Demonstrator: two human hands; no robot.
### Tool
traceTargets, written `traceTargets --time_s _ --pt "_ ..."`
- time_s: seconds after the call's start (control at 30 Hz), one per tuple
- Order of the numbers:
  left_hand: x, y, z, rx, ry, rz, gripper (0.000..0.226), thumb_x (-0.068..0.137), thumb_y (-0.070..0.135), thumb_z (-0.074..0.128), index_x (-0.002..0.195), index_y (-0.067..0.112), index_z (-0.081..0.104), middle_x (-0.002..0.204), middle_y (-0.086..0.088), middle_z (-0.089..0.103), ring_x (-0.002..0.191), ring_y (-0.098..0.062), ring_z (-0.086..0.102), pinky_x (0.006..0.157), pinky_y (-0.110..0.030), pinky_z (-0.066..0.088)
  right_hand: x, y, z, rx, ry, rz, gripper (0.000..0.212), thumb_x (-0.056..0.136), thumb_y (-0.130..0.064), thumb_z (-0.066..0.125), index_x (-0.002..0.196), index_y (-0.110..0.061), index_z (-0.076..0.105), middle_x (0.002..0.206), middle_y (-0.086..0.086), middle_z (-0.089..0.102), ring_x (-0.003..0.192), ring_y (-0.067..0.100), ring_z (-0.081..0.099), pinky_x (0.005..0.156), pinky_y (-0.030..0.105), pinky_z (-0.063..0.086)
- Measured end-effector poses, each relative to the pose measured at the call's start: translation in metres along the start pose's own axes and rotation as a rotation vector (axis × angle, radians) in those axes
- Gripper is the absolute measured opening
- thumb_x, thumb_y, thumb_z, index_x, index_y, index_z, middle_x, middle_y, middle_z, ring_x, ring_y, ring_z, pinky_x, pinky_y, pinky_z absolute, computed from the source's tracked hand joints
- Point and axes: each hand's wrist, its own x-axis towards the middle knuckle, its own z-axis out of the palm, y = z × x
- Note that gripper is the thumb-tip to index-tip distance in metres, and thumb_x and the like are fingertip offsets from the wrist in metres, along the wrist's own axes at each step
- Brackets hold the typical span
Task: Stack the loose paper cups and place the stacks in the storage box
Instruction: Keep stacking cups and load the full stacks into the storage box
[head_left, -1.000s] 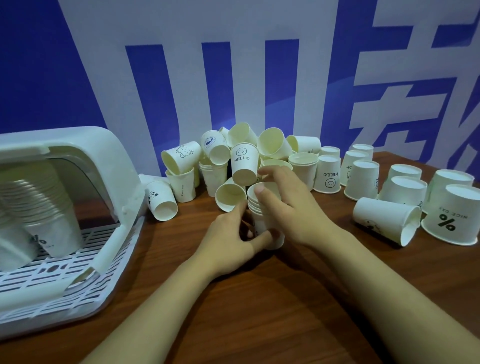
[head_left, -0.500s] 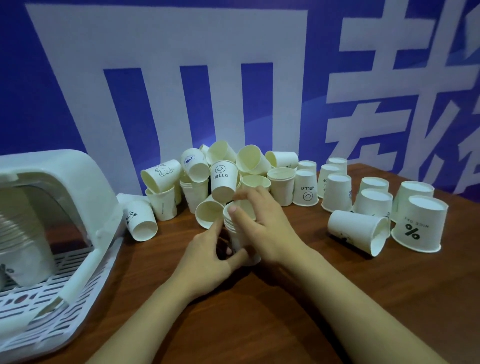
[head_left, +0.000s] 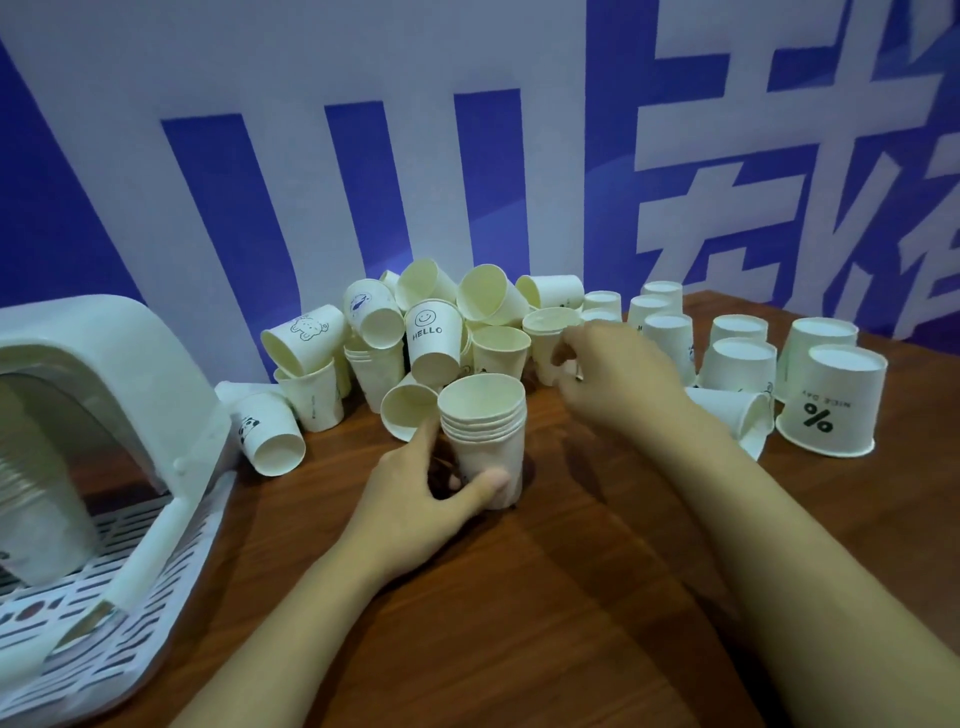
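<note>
A stack of several nested paper cups stands upright on the wooden table. My left hand grips it low down, thumb in front. My right hand reaches behind the stack to the pile of loose cups, and its curled fingers and thumb close on an upright cup at the pile's right edge. At the left, the white storage box has a slatted base and an arched cover. Stacks of cups lie inside it.
Upside-down cups stand in rows at the right; the biggest one has a % mark. One cup lies on its side by my right forearm, and a panda cup lies near the box. A blue-and-white banner wall backs the table.
My right hand left the top of the stack and moved back and right to a cup in the pile. My left hand still holds the stack. The camera tilted upward.
</note>
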Motion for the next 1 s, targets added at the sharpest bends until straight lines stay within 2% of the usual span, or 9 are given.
traceTargets --time_s 0.1,0.2,0.33,0.43,0.5,0.6,0.7,0.8,1.0 --pt "0.0 -0.001 0.0 -0.018 -0.012 -0.02 0.051 0.078 0.067 0.075 0.121 0.048 0.055 0.103 0.02 0.072 0.093 -0.001 0.067 0.079 -0.022 0.054 -0.004 0.006 -0.012 -0.028 -0.005 0.169 0.022 0.096 -0.015 0.058 0.116 -0.014 0.069 0.111 0.01 0.07 0.103 0.03 0.064 0.082 0.04 0.055" --pt "0.001 -0.002 0.001 -0.024 -0.004 -0.031 0.045 0.081 0.06 0.079 0.117 0.045 0.057 0.093 0.016 0.072 0.084 -0.005 0.068 0.073 -0.021 0.051 -0.008 0.012 -0.02 -0.171 -0.189 0.323 0.039 0.09 -0.009 0.064 0.127 -0.015 0.06 0.112 0.01 0.063 0.11 0.032 0.06 0.077 0.037 0.047" --pt "0.002 -0.005 0.0 -0.03 -0.011 -0.026 0.052 0.079 0.065 0.077 0.123 0.045 0.056 0.095 0.014 0.073 0.084 -0.006 0.068 0.074 -0.026 0.054 -0.006 0.005 -0.016 0.006 -0.44 0.224 0.059 0.086 -0.02 0.079 0.139 -0.017 0.054 0.127 0.007 0.062 0.115 0.027 0.06 0.093 0.038 0.053" --pt "0.002 -0.006 0.0 -0.028 -0.017 -0.022 0.054 0.08 0.063 0.077 0.126 0.045 0.056 0.098 0.015 0.073 0.086 -0.006 0.068 0.076 -0.027 0.055 -0.004 0.001 -0.015 -0.037 -0.34 0.149 0.061 0.083 -0.021 0.08 0.138 -0.024 0.054 0.133 0.004 0.062 0.121 0.028 0.058 0.1 0.042 0.053" --pt "0.002 -0.006 0.0 -0.024 -0.02 -0.025 0.053 0.081 0.062 0.078 0.127 0.043 0.056 0.098 0.015 0.072 0.086 -0.006 0.068 0.075 -0.024 0.054 -0.006 0.011 -0.022 -0.164 -0.244 0.258 0.051 0.082 -0.016 0.074 0.13 -0.02 0.057 0.123 0.009 0.063 0.117 0.033 0.057 0.096 0.043 0.054" --pt "0.002 -0.003 0.001 -0.018 -0.022 -0.027 0.056 0.082 0.061 0.077 0.13 0.042 0.056 0.099 0.015 0.072 0.086 -0.005 0.068 0.073 -0.019 0.05 -0.01 0.023 -0.029 -0.268 -0.425 0.359 0.045 0.086 -0.024 0.077 0.127 -0.017 0.058 0.113 0.008 0.062 0.115 0.032 0.06 0.099 0.044 0.053" --pt "0.002 -0.002 0.0 -0.028 -0.021 -0.033 0.057 0.082 0.059 0.078 0.131 0.04 0.056 0.096 0.014 0.071 0.083 -0.005 0.067 0.07 -0.018 0.048 -0.01 0.015 -0.022 -0.247 -0.528 0.227 0.069 0.084 -0.044 0.082 0.142 -0.022 0.051 0.138 0.008 0.059 0.13 0.032 0.053 0.105 0.044 0.046" --pt "0.001 -0.002 0.0 -0.023 -0.021 -0.029 0.056 0.082 0.059 0.078 0.13 0.04 0.056 0.093 0.014 0.071 0.083 -0.006 0.067 0.07 -0.019 0.047 -0.008 0.007 -0.018 -0.181 -0.484 0.153 0.096 0.08 -0.05 0.083 0.158 -0.032 0.029 0.162 0.007 0.037 0.149 0.036 0.029 0.119 0.056 0.026" --pt "0.001 -0.003 -0.001 -0.022 -0.017 -0.029 0.05 0.082 0.06 0.078 0.123 0.039 0.058 0.093 0.013 0.071 0.081 -0.005 0.066 0.07 -0.022 0.049 -0.007 0.018 -0.018 -0.272 -0.516 0.336 0.1 0.075 -0.043 0.088 0.153 -0.021 0.029 0.153 0.011 0.045 0.142 0.04 0.041 0.112 0.055 0.031"
